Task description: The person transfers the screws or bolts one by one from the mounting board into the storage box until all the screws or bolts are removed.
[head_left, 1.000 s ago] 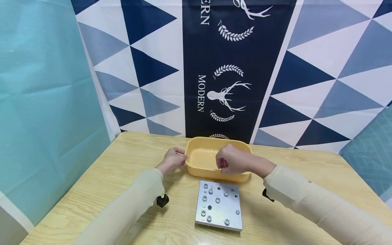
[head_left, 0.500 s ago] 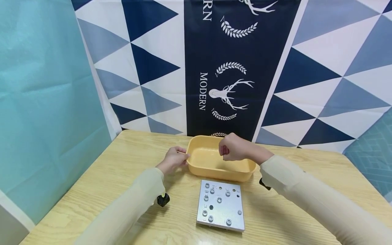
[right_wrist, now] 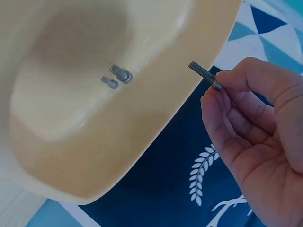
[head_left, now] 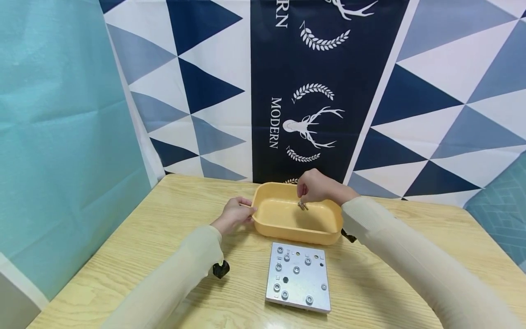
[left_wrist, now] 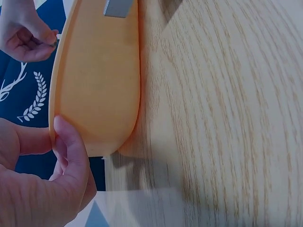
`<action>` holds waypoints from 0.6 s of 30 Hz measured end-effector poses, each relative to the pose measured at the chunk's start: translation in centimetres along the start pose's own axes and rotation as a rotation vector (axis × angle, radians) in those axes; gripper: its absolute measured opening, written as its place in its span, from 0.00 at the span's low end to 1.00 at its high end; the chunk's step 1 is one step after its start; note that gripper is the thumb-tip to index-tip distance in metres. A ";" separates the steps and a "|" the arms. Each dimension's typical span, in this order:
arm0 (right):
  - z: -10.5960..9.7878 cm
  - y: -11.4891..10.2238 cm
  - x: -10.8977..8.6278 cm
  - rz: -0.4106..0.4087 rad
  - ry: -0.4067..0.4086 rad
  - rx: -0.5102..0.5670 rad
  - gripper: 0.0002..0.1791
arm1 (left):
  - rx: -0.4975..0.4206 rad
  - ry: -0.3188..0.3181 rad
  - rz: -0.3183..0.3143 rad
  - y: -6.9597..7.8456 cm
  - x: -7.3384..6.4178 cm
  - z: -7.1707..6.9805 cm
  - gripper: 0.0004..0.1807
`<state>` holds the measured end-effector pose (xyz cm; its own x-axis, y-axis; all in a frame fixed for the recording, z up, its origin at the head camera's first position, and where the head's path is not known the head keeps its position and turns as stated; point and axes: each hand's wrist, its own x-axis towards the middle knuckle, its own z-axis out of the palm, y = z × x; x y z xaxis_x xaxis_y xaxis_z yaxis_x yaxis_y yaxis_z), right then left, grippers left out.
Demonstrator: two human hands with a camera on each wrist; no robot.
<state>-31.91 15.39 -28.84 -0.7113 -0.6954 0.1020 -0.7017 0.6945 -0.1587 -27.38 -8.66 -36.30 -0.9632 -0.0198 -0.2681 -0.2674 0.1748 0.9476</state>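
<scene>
My left hand (head_left: pixel 235 214) pinches the left end of a yellow plastic basin (head_left: pixel 297 233), thumb and fingers on either side of its rim in the left wrist view. Over the basin's back right part is my right hand (head_left: pixel 318 185). Between its thumb and fingertips it holds a small threaded screw (right_wrist: pixel 203 74), thread pointing outward. Two more screws, a thicker one (right_wrist: pixel 121 74) and a thinner one (right_wrist: pixel 110 82), lie on the basin's floor in the right wrist view. A silver metal plate (head_left: pixel 304 276) with several socket-head screws and some bare holes lies in front of the basin.
The wooden table (head_left: pixel 189 201) carries basin and plate. Behind it hangs a patterned cloth (head_left: pixel 222 41) with deer heads, close to the basin's back rim. A turquoise sheet (head_left: pixel 70 114) closes off the left side.
My right hand has moved back over the basin and turned, uncovering the screws beneath it. The left hand keeps its hold on the rim. The head view has shifted slightly.
</scene>
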 end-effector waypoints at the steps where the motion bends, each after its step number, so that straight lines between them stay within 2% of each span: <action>1: 0.0 0.2 0.2 0.001 0.007 -0.010 0.04 | -0.003 0.001 0.002 0.0 0.0 0.0 0.10; 10: -0.2 1.4 0.8 0.117 -0.023 -0.029 0.03 | -0.009 0.004 0.010 -0.2 0.0 0.1 0.10; 18: 0.0 1.8 0.2 0.126 -0.009 -0.037 0.11 | -0.008 0.001 0.000 0.0 0.0 0.0 0.11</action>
<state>-33.30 16.46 -29.11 -0.7937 -0.6036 0.0751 -0.6079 0.7827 -0.1336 -27.33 -8.69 -36.33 -0.9632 -0.0212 -0.2680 -0.2677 0.1668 0.9490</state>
